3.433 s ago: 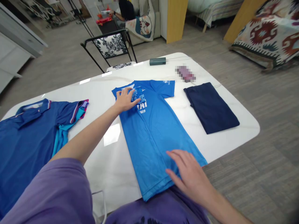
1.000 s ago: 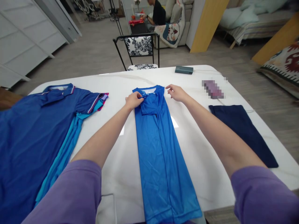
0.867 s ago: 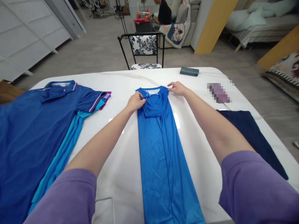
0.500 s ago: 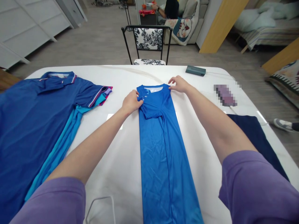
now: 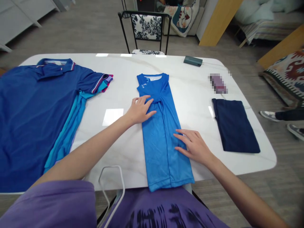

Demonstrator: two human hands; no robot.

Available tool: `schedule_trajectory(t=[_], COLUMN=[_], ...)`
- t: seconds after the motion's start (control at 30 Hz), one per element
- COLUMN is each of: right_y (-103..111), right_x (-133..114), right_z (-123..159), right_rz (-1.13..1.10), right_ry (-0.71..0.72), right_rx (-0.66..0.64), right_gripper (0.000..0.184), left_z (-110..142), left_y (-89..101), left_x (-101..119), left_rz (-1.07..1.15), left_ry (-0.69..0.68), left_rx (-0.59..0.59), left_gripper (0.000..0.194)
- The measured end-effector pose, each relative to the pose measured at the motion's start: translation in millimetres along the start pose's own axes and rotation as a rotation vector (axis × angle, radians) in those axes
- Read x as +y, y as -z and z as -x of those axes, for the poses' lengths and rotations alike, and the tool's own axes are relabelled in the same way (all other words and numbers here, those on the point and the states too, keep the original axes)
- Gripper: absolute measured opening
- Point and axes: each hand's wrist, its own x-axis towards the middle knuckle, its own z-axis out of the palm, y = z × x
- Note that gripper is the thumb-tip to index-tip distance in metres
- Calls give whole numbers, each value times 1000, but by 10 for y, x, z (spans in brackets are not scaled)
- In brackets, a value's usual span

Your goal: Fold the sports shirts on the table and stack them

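Spreading fingers, left hand (image 5: pixel 140 110) and right hand (image 5: pixel 196 147) are grasping nothing over blue shirt (image 5: pixel 155 142). Shirt is lying on counter (image 5: pixel 123 148), hem (image 5: pixel 163 184) reaching its near edge; dragging fingers could be rucking the folded sleeve (image 5: pixel 153 91) or skewing layers.

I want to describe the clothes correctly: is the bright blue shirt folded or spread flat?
Folded lengthwise: the bright blue shirt lies as a narrow strip, its short sleeve turned inward across the chest.
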Motion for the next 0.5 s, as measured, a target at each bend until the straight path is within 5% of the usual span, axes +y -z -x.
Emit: schedule_trajectory(t=[0.13,0.27,0.4,0.5], right_y=[76,0,-253,-390], right_x=[-254,-462,-595,-655], right_z=[564,1001,1260,1343], right_rz=[-77,-78,-41,-11], right_ry=[38,86,80,96], right_rx=[66,-89,-81,-2], right_gripper=[41,69,67,60], left_z=[933,1838,2310,2467], left_y=[223,252,73,-104], left_x=[519,968,1155,1191], left_rz=[113,206,93,-82], left_ry=[-356,-474,-588,-666], left_rx=[-181,-296,-272,-151], left_gripper=[32,29,50,25])
